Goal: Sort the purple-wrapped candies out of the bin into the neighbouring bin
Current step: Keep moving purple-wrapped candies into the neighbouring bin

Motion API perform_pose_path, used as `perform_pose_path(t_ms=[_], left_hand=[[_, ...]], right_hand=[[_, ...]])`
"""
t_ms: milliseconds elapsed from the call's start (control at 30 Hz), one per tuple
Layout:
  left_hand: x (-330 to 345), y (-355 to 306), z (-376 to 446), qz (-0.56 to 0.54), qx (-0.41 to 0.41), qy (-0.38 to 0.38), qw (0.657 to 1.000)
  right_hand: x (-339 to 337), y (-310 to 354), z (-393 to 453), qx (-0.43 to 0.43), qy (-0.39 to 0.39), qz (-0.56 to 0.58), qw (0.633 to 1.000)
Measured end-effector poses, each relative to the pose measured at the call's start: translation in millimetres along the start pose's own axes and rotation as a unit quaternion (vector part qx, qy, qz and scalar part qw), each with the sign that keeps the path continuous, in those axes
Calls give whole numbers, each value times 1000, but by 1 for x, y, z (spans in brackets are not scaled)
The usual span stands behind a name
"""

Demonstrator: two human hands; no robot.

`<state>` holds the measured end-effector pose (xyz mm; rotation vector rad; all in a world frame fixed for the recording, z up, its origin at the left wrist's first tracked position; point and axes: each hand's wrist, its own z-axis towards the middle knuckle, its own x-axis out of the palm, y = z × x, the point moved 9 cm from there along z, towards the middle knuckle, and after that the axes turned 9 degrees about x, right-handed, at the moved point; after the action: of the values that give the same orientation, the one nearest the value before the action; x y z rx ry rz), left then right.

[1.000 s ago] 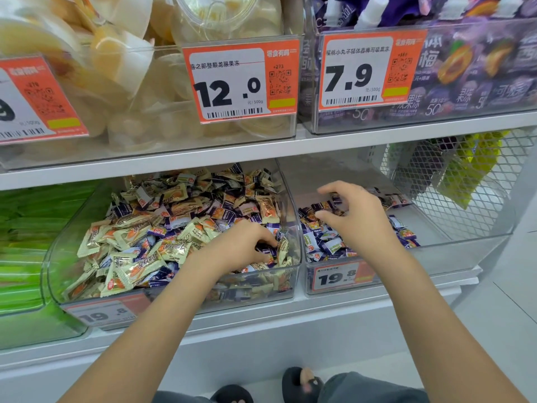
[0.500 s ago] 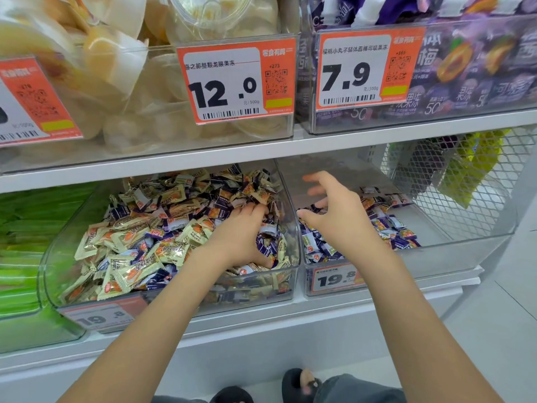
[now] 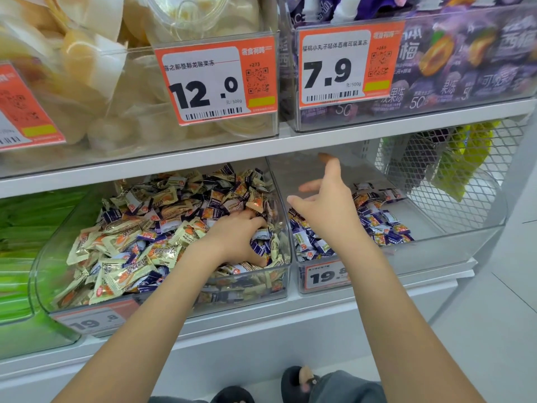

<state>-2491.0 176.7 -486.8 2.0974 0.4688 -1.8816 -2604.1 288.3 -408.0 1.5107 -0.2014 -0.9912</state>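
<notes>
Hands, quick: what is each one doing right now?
Left hand: fingers curled down into the mixed candies; whether it holds one cannot be told.
Right hand: open, fingers spread, empty, above the purple candies.

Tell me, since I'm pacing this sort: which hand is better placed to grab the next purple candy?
Left hand: it's buried in the mixed bin. The right hand hovers open over the neighbouring bin.

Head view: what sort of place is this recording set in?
Most likely a shop's bulk snack aisle. Orange-and-white price tags reading 12.0 and 7.9 hang on clear plastic bins on a white shelf, and the lower clear bin holds loose wrapped candies.
</notes>
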Motion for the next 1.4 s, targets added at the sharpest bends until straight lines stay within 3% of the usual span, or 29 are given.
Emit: perform_pose_path(t_ms=[333, 500, 800, 1100, 1267, 1400], left_hand=[[18, -1, -1, -49, 23, 43, 998], [13, -1, -3, -175, 14, 48, 983], [-17, 10, -16, -335, -29, -81, 938], [-44, 16, -30, -364, -74, -119, 921], [-60, -10, -41, -338, -31, -96, 936], [-83, -36, -39, -376, 17, -100, 921]], right_hand=[[1, -4, 4, 50, 8, 51, 997], [-5, -3, 0, 54, 7, 53, 997], [-7, -5, -1, 47, 19, 54, 997], [11, 13, -15, -43, 85, 6, 995], [32, 24, -30, -111, 201, -8, 973], [22, 27, -33, -153, 216, 5, 964]])
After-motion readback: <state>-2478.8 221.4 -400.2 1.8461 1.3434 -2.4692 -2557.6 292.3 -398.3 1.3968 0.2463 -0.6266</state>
